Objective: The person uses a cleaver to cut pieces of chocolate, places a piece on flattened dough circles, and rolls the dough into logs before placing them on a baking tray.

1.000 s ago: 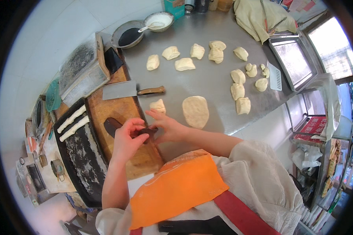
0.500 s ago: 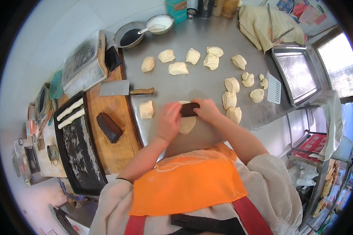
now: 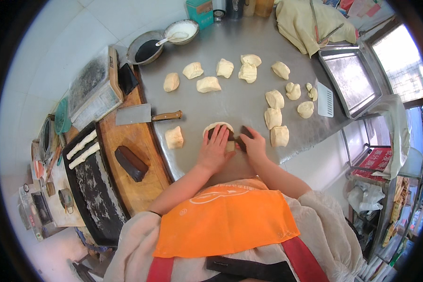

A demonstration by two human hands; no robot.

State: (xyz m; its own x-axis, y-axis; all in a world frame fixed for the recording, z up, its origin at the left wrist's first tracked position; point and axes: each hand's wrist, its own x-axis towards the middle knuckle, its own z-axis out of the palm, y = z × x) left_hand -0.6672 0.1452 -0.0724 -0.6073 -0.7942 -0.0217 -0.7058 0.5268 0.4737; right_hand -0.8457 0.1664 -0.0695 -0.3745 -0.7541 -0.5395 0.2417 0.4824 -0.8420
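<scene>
So the left hand's (image 3: 215,151) fingers lie flat on dark filling (image 3: 231,135) over 1 dough round (image 3: 218,124) on the steel table (image 3: 192,110), while the right hand's (image 3: 255,144) fingers pinch 1 dark chunk (image 3: 245,133) beside it. Imo pressing too hard could tear the dough, or crumble the chunk.

Dark filling (image 3: 231,135) now down on the dough round (image 3: 217,124), left hand (image 3: 215,149) laid over it
</scene>
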